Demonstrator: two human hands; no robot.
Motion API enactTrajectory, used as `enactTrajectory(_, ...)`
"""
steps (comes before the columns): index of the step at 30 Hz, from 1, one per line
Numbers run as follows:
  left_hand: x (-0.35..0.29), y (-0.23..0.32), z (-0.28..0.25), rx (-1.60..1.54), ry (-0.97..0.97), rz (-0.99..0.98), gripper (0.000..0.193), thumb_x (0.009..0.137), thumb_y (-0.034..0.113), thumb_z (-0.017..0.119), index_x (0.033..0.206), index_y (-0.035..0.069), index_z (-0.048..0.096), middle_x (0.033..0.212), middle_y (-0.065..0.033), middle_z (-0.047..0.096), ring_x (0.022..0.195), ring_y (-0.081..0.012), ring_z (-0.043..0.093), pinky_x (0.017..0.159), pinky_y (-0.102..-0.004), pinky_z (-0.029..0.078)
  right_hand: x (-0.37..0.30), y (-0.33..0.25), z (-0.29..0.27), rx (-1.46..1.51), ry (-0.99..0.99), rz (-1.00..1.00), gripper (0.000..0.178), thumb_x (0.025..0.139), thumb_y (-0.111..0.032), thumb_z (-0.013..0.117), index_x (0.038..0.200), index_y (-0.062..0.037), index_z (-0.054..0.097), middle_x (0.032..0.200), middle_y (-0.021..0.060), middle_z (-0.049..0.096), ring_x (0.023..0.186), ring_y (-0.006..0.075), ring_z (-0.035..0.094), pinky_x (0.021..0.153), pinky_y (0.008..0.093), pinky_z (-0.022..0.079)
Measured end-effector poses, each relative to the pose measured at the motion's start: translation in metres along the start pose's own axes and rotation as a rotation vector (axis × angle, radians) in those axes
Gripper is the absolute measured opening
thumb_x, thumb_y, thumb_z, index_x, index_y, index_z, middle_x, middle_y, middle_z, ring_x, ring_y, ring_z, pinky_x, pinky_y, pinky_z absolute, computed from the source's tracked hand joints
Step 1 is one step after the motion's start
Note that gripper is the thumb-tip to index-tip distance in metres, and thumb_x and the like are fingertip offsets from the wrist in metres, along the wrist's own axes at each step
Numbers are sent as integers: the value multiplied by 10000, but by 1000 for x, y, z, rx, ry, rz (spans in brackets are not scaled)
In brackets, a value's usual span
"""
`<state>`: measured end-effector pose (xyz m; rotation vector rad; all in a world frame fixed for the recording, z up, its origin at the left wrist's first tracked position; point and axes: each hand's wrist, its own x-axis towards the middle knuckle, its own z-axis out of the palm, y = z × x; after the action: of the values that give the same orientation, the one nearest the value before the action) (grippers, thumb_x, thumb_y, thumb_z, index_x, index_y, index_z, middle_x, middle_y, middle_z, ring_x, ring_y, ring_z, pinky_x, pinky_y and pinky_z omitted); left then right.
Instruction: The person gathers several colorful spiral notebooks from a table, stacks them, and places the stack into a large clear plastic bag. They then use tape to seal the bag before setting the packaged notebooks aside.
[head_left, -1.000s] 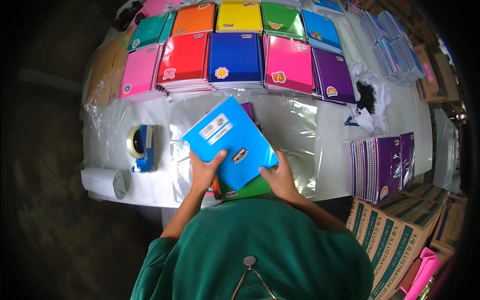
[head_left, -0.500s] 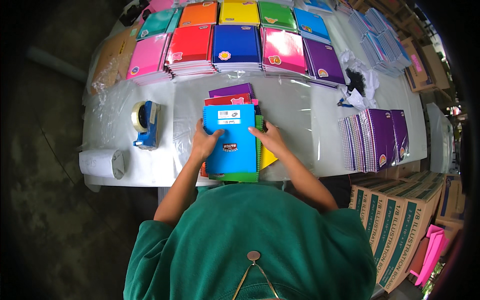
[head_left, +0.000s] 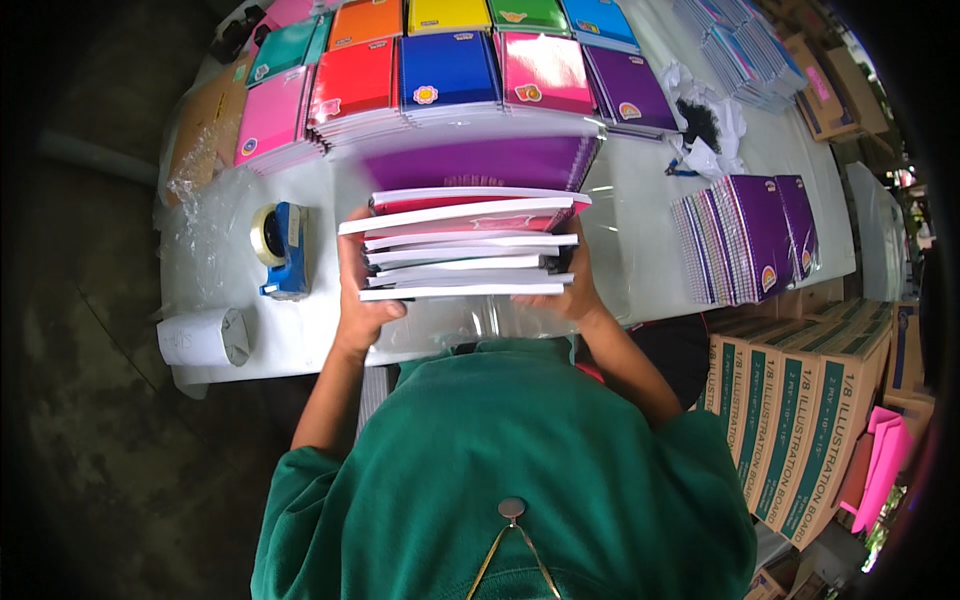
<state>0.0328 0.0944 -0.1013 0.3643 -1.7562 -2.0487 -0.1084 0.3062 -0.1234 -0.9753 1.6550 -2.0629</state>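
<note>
Right of the tape dispenser (head_left: 291,252), left hand (head_left: 362,312) and right hand (head_left: 581,280) are gripping the notebooks (head_left: 470,242) between them. Gathering is looking done; edges are sitting uneven, purple notebook (head_left: 475,163) leaning away, so aligning is looking unfinished.

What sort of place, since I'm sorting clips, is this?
Probably a stationery workroom or stockroom: notebooks lie piled in rows on a table, which also holds a tape dispenser, and cardboard boxes stand nearby.

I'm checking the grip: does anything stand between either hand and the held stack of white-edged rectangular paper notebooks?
Nothing visible does: the bare left hand and bare right hand hold opposite ends of the notebook stack directly, though some contact surfaces are hidden.
</note>
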Motion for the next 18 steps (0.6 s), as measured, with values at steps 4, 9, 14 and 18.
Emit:
enactTrajectory(4,12,-16,-8,54,-208,-35,1352,446,603,823,1439,48,93,1395,-244,309,1288,-331,335,1060,-438,250,1,23,-12,-34,25,-58,1169,498,-408,881,1381,-53,203,1203,114,453,1108,239,469,958,349,361)
enactTrajectory(9,19,-27,2,85,-166,85,934,563,367,829,1314,27,389,1145,-156,513,1084,-242,494,962,-379,372,6,15,10,70,-12,40,998,538,-314,862,1337,-38,331,1036,107,528,985,179,498,892,315,388)
enactTrajectory(14,19,-34,8,119,-67,156,926,544,290,867,1289,25,386,1178,-153,496,1106,-251,484,958,-381,385,8,25,16,70,123,-108,950,545,-328,861,1298,-18,372,1062,108,524,1000,198,505,888,324,409)
enactTrajectory(18,13,-53,7,187,-73,171,1024,511,315,888,1317,23,329,1218,-156,472,1131,-264,470,968,-384,383,-15,62,4,22,58,-82,1056,486,-439,877,1306,-32,349,1175,126,496,1075,242,506,949,363,397)
